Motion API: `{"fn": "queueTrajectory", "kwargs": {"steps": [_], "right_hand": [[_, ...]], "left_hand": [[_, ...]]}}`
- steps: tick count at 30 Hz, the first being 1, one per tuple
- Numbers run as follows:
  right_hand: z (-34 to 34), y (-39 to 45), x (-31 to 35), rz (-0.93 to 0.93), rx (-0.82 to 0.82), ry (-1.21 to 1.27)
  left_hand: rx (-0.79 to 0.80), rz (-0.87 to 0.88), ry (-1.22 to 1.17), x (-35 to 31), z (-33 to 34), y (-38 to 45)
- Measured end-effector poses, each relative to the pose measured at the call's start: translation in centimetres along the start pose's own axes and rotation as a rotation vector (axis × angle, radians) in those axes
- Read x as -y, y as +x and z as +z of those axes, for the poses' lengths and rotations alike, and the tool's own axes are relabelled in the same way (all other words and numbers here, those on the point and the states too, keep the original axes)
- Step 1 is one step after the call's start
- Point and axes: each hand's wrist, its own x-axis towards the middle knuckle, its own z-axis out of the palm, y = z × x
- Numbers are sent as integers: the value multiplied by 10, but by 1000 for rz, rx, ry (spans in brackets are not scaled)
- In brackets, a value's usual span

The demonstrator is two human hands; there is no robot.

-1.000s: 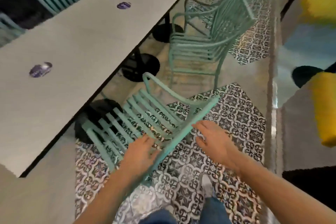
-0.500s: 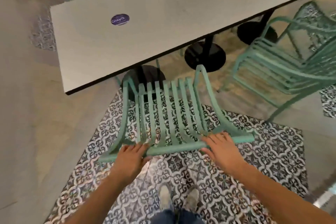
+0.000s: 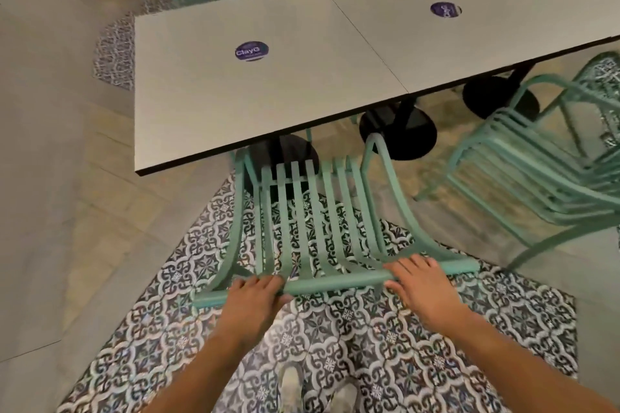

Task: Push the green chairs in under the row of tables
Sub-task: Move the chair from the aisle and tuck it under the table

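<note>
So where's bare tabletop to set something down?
Near table: bare all round its purple sticker. Next table: bare between seam and second sticker. Crowded below: both hands on the green chair, pedestal bases underneath, another chair right.

— What are you standing on?
— You're on the patterned tile floor (image 3: 419, 339), which turns to plain beige tile to the left of the row of tables (image 3: 235, 104).
— And on the tables?
— Round purple stickers (image 3: 251, 51), one per tabletop.
</note>
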Motion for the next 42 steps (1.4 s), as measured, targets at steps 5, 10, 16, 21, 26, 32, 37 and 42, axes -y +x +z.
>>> {"fn": "queueTrajectory", "kwargs": {"steps": [5,10,16,21,26,32,37,42], "right_hand": [[-9,33,-22,-16,50,-27],[-15,65,-45,-69,66,-56],[-25,105,-63,-76,111,-51],[-34,130,-63,-99,154,-22],[-34,150,-66,-91,158,-18],[-38,170,-61,-68,180,-3],[-42,188,-64,-72,201,-9],[-40,201,-68,-78,226,-2]], "left_hand": [[-3,-69,-77,-10,-2,19],[-7,-128,-94,-19,-1,43],[34,-204,-86,-23,-2,70],[68,-231,-106,-14,-12,87],[99,-256,-157,-3,-9,100],[171,-290,-153,9,-21,118],[195,-333,-165,9,-30,133],[191,-315,-147,20,-25,142]]}}
